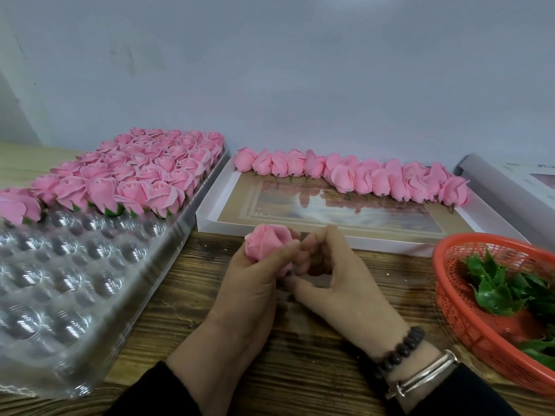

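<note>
A person's left hand (pixel 252 289) wraps a pink rose head (pixel 265 243) just in front of the near rim of a shallow white box (pixel 330 232). The thumb lies across the petals and the fingers curl behind them. The bloom's long axis runs from its pointed tip, aimed up and to the left of the box, down to its base, which faces the right hand (pixel 336 280). That hand's fingers bend in against the base; whether they pinch anything there is hidden. The petals look soft, matte and tightly furled. Along the box's far edge lies a row of bare rose heads (pixel 360 178), short dark stubs showing. Left of the box sits a clear plastic tray (pixel 60 280), glossy and dimpled with round cups, its far cups filled with finished roses (pixel 135 172) wearing green collars. At the box's near right corner stands a red mesh basket (pixel 456 295) of spiky green calyxes (pixel 495 292). The right hand is the nearer to it, so it would likely fetch the next calyx for the exposed base.
</note>
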A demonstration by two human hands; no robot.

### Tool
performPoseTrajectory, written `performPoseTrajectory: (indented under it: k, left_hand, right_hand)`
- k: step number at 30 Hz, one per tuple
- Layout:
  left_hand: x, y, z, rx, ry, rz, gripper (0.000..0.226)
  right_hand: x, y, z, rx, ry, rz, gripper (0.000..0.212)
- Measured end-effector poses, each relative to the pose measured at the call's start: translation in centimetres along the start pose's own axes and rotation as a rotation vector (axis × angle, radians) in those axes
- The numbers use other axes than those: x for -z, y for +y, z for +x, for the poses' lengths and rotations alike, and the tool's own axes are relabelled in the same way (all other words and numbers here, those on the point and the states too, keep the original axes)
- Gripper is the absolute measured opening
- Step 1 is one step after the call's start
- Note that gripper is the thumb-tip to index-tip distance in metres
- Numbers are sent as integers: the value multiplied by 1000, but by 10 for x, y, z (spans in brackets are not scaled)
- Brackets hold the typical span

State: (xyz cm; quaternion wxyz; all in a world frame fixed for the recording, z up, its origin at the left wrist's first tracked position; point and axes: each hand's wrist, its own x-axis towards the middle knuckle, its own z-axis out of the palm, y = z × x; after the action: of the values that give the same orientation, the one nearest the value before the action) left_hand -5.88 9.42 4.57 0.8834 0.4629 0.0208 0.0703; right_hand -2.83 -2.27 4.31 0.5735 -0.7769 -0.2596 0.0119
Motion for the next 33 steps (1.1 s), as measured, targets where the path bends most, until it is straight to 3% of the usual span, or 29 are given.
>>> performPoseTrajectory:
  k: [4,8,12,15,19,22,27,33]
  left_hand:
    - [-2,-3,-1,54,-18,-36,30]
    - [-2,-4,-1,73,-47,-62,20]
    - [4,-1,1,118,-23,-39,36]
    - [6,0,2,87,-6,48,45]
    - [7,2,2,-127,62,251,14]
    - [7,4,1,-248,98,521,13]
    - [-5,-1,-3,-186,-8,590,66]
    - [-3,-4,-3,-152,-76,730,95]
  right_hand:
    - [-5,-2,-1,-59,-13,35,41]
    - [-5,-9,-1,-100,-15,66,26]
    - [2,-15,-2,-191,-147,152,8]
    - [5,-17,-2,-211,-193,135,8]
    - [6,-15,0,-101,18,82,9]
    - [10,-16,2,-17,112,147,11]
    - [15,-20,1,21,-106,-4,43]
    - [16,-19,1,30,-146,-41,27]
